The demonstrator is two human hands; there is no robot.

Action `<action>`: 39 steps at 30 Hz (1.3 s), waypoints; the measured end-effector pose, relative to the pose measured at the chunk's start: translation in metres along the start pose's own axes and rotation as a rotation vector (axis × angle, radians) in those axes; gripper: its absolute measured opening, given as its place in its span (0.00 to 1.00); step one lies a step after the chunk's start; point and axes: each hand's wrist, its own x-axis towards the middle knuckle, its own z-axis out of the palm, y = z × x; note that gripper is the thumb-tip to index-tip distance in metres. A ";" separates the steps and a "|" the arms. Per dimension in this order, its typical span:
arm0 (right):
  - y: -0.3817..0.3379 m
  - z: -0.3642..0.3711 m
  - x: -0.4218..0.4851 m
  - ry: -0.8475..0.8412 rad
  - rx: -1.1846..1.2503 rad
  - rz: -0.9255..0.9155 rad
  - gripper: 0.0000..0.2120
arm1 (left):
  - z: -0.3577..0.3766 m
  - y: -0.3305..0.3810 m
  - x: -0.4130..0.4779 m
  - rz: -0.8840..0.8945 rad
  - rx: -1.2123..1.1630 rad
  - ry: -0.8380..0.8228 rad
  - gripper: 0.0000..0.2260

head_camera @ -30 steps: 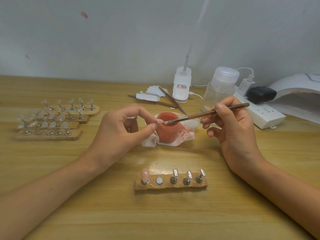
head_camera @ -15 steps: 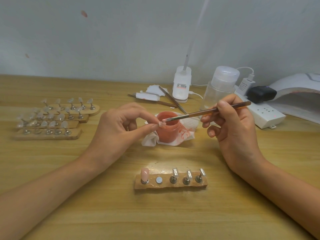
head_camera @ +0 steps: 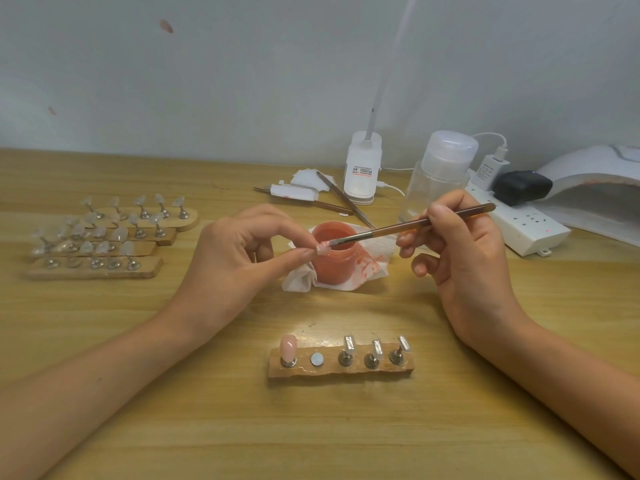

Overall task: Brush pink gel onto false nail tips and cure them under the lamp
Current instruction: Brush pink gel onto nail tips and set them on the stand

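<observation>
The left hand pinches a small false nail tip between thumb and forefinger, its other fingers curled loosely behind, and holds it just over the open pot of pink gel. The pot stands on a stained tissue near the middle of the surface. The right hand grips a slim brush like a pen, with the bristle end touching the tip's upper face. The pinch looks like the weak point. The tip is tiny and only its end seems to be caught, so a firm stroke could twist it loose and drop it into the pot or onto the tissue. A heavily loaded brush could flood gel over the tip's sides and onto the fingertips, and that would smear when the tip is set down. The pot rests on crumpled paper, so a nudge from either hand might tilt it and spill gel. The wooden holder near the front edge has a bare round seat between a pink tip and three clear ones. Seating the wet tip there could rub it against the pink one. The curing lamp sits at the rear right corner beyond a power strip, so a careless carry could jolt the holder.
</observation>
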 end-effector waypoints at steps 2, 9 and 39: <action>0.001 -0.002 0.000 0.047 -0.005 0.013 0.10 | 0.000 0.000 0.000 -0.002 -0.001 0.001 0.04; 0.001 0.001 0.000 -0.040 0.022 -0.015 0.07 | 0.000 0.000 0.001 -0.003 -0.002 0.005 0.03; -0.002 0.001 0.000 -0.027 0.042 -0.015 0.07 | 0.001 0.003 0.000 -0.020 -0.004 0.011 0.04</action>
